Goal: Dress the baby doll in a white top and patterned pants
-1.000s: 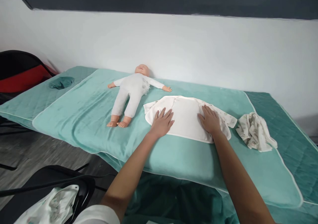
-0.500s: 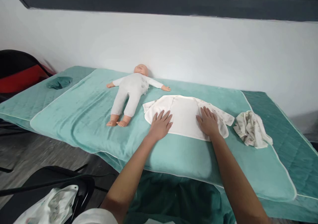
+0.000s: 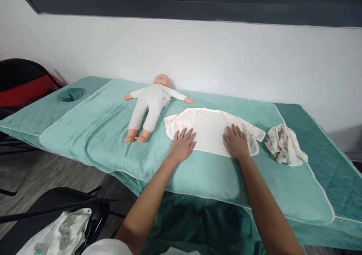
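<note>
A white baby jacket (image 3: pixel 210 130) with printed sleeves lies spread out on the green bed cover (image 3: pixel 198 175). My left hand (image 3: pixel 182 145) rests flat on its lower left part, fingers spread. On its right part my right hand (image 3: pixel 236 142) lies palm down, fingers also apart. Neither hand grips anything. Beyond and left of the jacket, a baby doll (image 3: pixel 151 102) in a white suit lies on its back, arms out and feet toward me. A crumpled printed cloth (image 3: pixel 285 145) sits right of the jacket.
The bed has a face hole (image 3: pixel 71 94) at its left end and stands against a white wall (image 3: pixel 198 55). At the lower left, a black chair (image 3: pixel 65 196) holds a printed cloth (image 3: pixel 63 230). Another black and red chair (image 3: pixel 25 85) stands at the far left.
The view has shifted slightly. Both hands stay flat on the jacket, with the right fingers slightly lower on it; the doll and cloths have not moved.
</note>
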Demonstrator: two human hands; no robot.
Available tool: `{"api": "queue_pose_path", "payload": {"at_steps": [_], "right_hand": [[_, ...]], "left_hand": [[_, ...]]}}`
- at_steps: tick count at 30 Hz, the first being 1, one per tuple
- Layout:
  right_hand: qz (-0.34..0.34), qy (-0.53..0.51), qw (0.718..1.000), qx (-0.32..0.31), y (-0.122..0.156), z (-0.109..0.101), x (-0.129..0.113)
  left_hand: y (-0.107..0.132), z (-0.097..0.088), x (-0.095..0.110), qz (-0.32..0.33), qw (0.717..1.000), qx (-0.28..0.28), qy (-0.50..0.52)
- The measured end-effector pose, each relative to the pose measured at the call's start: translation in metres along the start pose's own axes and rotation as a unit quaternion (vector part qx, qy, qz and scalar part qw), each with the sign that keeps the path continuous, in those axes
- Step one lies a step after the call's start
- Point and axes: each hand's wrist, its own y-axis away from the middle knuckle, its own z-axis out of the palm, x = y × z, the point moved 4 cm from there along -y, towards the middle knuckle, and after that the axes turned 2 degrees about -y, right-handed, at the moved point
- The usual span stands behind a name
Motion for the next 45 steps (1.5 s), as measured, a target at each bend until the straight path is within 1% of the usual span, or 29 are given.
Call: {"api": "queue_pose_path", "payload": {"at_steps": [6, 10, 14, 21, 27, 31, 33, 34, 36, 37, 39, 41, 42, 43, 45], "right_hand": [[0.000, 0.006, 1.000, 0.015, 0.019, -0.006, -0.006], [0.002, -0.002, 0.999, 0.040, 0.036, -0.009, -0.008], [0.011, -0.010, 0.998, 0.063, 0.059, -0.012, -0.009], [0.009, -0.004, 0.996, 0.090, 0.101, -0.018, -0.015], [-0.009, -0.007, 0.993, 0.117, 0.137, -0.018, -0.019], [-0.031, -0.011, 0.992, 0.119, 0.174, -0.014, -0.020], [-0.035, -0.020, 0.993, 0.110, 0.187, -0.015, -0.022], [-0.034, -0.030, 0.993, 0.108, 0.189, -0.018, -0.024], [-0.035, -0.055, 0.991, 0.114, 0.180, -0.029, -0.035], [-0.042, -0.069, 0.989, 0.121, 0.169, -0.036, -0.043], [-0.075, -0.098, 0.983, 0.136, 0.133, -0.050, -0.069], [-0.117, -0.126, 0.975, 0.139, 0.082, -0.058, -0.102], [-0.134, -0.144, 0.971, 0.132, 0.052, -0.058, -0.120], [-0.148, -0.166, 0.967, 0.127, 0.020, -0.056, -0.138], [-0.153, -0.210, 0.960, 0.100, -0.050, -0.042, -0.176]], "left_hand": [[0.009, -0.004, 0.003, 0.004, 1.000, 0.011, 0.000], [0.018, -0.006, 0.006, 0.008, 1.000, 0.015, -0.002], [0.031, -0.008, 0.009, 0.009, 1.000, 0.026, -0.009], [0.056, -0.009, 0.014, 0.011, 0.999, 0.044, -0.021], [0.072, -0.010, 0.016, 0.015, 0.999, 0.044, -0.024], [0.094, -0.013, 0.012, 0.030, 0.999, 0.030, -0.011], [0.105, -0.020, 0.004, 0.042, 0.999, 0.020, 0.009], [0.109, -0.027, -0.003, 0.044, 0.999, 0.021, 0.023], [0.111, -0.046, -0.023, 0.029, 0.997, 0.046, 0.056], [0.110, -0.058, -0.038, 0.014, 0.995, 0.072, 0.073], [0.102, -0.084, -0.073, -0.017, 0.984, 0.145, 0.105], [0.089, -0.106, -0.114, -0.050, 0.968, 0.213, 0.126], [0.081, -0.112, -0.137, -0.073, 0.959, 0.238, 0.134], [0.073, -0.116, -0.159, -0.102, 0.951, 0.253, 0.143], [0.056, -0.113, -0.204, -0.176, 0.933, 0.252, 0.187]]}}
